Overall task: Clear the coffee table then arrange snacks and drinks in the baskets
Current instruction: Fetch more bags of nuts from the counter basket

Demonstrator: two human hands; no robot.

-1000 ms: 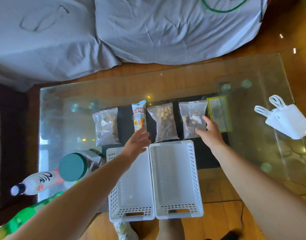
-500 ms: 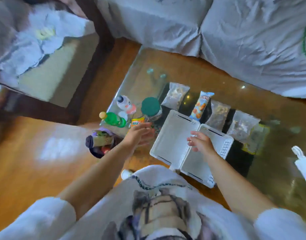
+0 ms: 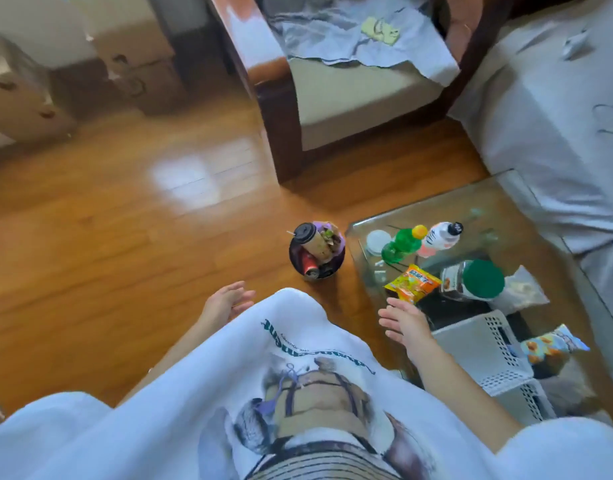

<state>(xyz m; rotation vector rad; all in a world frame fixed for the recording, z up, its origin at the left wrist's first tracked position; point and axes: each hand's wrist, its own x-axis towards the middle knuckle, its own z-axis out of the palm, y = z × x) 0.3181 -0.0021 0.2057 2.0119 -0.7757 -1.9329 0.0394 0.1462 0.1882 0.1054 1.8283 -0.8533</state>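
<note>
The glass coffee table [image 3: 447, 209] fills the right side. On it stand a green bottle [image 3: 400, 244], a white bottle [image 3: 440, 237] and a jar with a green lid [image 3: 478, 280]. An orange snack packet [image 3: 414, 284] lies at the near corner, a clear snack bag [image 3: 523, 292] behind the jar. Two white baskets [image 3: 485, 351] sit at the front edge, a blue snack pack [image 3: 554, 346] beside them. My right hand [image 3: 403, 322] hovers open just in front of the orange packet. My left hand [image 3: 225, 301] hangs open over the floor, holding nothing.
A small dark bin [image 3: 315, 258] full of rubbish stands on the wooden floor left of the table corner. A wooden armchair [image 3: 350, 98] with grey cloth is behind it. A covered sofa [image 3: 557, 116] runs along the far right. My white shirt fills the foreground.
The view has swung left toward the floor and bin. My right hand left the baskets and now sits near the orange packet. My left hand drew back from the table to over the floor.
</note>
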